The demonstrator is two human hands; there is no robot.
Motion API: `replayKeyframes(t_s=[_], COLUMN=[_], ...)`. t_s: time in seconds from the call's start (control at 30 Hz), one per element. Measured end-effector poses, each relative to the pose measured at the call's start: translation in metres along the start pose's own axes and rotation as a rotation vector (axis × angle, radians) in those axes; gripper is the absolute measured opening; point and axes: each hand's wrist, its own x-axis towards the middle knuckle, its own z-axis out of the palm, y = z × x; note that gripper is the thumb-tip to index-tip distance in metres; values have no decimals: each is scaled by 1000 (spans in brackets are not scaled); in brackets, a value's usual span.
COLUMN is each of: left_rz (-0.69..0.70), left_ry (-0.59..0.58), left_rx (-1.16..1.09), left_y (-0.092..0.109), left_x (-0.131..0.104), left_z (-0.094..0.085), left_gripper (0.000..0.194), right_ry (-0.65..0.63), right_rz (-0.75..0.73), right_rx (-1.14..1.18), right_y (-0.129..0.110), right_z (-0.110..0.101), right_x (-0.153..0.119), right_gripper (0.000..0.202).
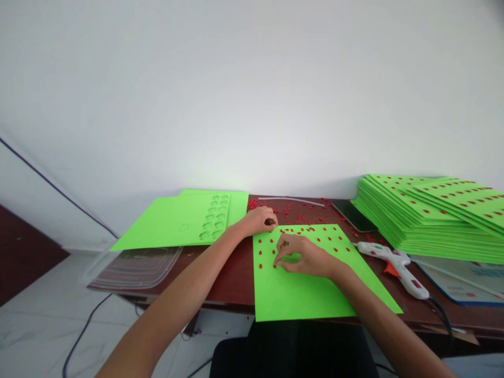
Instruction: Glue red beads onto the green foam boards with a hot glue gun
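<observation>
A bright green sheet (307, 294) lies before me on the dark red table, with rows of small red pieces on its upper half. Over its left side, my right hand (305, 255) is closed in a pinch, thumb and forefinger on a small red piece (274, 266) at the end of the third row. My left hand (260, 220) rests by the sheet's upper left corner, fingers curled and closed. Whatever its fingertips hold is hidden. Loose red pieces (285, 210) are scattered on the table just beyond the sheet.
To the right stand a tall stack of green sheets (394, 223), a dark phone (356, 216) and a white glue gun (397, 265) with its cord. More green sheets (157, 223) lie left, over a clear plastic lid (137, 270). A glue stick (291, 199) lies near the wall.
</observation>
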Motion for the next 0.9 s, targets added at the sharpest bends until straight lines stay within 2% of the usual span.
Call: replayKeyframes(t_s=[0.5, 0.7, 0.9], left_rz=[-2, -2, 0], left_ry=[0, 1, 1], left_rx=[-10, -4, -14], left_y=[1, -1, -2], left_x=[0, 0, 0], left_z=[-1, 1, 1], left_gripper=[15, 14, 14], right_ry=[-50, -73, -85], right_rz=[-18, -47, -73], right_rx=[-99, -155, -202], right_y=[6, 6, 9], right_z=[7, 4, 0], right_x=[-2, -5, -8], right_gripper=[18, 13, 16])
